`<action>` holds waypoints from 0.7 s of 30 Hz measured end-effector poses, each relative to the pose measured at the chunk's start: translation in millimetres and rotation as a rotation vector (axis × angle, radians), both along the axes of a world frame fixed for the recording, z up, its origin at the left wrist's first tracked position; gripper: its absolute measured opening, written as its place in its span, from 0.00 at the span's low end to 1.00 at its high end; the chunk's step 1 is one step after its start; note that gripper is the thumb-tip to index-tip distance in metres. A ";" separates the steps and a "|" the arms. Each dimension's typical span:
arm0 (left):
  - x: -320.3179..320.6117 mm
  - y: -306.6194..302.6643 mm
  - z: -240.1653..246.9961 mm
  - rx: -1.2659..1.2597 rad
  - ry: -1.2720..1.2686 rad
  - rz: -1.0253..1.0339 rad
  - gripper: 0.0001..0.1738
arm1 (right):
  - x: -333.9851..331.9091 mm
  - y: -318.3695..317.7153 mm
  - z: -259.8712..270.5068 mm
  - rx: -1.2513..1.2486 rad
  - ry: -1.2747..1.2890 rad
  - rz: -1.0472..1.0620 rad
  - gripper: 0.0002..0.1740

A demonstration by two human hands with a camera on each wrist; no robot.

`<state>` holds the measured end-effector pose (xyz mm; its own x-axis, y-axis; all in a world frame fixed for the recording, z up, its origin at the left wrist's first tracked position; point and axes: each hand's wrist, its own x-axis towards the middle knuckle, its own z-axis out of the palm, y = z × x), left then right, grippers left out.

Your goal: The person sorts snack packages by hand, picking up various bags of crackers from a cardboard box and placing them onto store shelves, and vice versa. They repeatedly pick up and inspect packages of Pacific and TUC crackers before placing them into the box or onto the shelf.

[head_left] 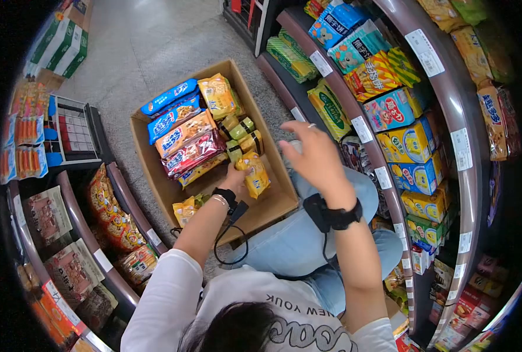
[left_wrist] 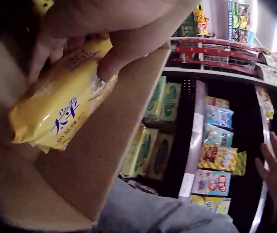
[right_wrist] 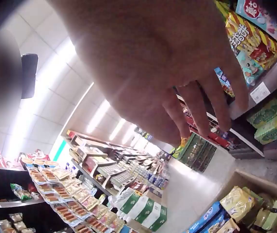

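Observation:
My left hand [head_left: 235, 178] reaches into the cardboard box [head_left: 284, 196] and grips a yellow pack of biscuits [head_left: 257, 180]. In the left wrist view the thumb and fingers pinch the upper end of this biscuit pack [left_wrist: 63, 109], inside the box wall. My right hand [head_left: 318, 157] is raised beside the box's right side, fingers extended, holding nothing. Left of the gripped pack stand blue, orange and red biscuit packs [head_left: 184, 144] in a row. Small green-and-yellow packs [head_left: 237, 135] lie just above it, and a larger yellow pack [head_left: 218, 97] sits at the box's far end.
Shelves of snack packs [head_left: 398, 108] rise close on the right. Lower shelves with bagged snacks [head_left: 114, 208] stand on the left, near a wire rack [head_left: 73, 132]. Grey floor [head_left: 149, 35] stretches beyond the box. The person's bent legs [head_left: 278, 246] border its near side.

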<state>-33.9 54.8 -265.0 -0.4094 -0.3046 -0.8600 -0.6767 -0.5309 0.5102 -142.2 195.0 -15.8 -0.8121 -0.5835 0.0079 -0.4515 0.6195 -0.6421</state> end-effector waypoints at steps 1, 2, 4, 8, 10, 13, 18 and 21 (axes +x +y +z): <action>-0.9 3.3 -27.5 0.006 0.022 -0.034 0.31 | -2.2 -5.0 -8.8 0.086 -0.021 -0.005 0.15; 0.6 5.6 -56.4 0.012 0.043 -0.068 0.30 | -4.1 -9.6 -21.3 0.156 -0.027 0.008 0.17; 3.0 9.3 -105.0 0.021 0.075 -0.102 0.28 | -12.8 -20.5 -49.1 0.222 -0.200 -0.006 0.17; 23.6 12.9 -196.6 0.087 0.028 -0.070 0.26 | -18.6 -40.3 -145.3 0.396 -0.388 -0.007 0.18; 25.7 11.1 -190.7 0.121 -0.024 -0.069 0.21 | -13.7 -47.7 -177.7 0.415 -0.490 -0.064 0.19; 10.4 4.3 -108.3 0.134 -0.089 -0.115 0.12 | -2.5 -47.7 -225.9 0.408 -0.566 -0.069 0.22; 8.2 8.8 -134.9 0.175 -0.111 -0.105 0.11 | 16.2 -55.0 -243.2 0.481 -0.784 -0.023 0.25; 5.3 12.1 -152.8 0.196 -0.106 -0.099 0.11 | 37.8 -46.7 -266.1 0.577 -0.817 -0.066 0.30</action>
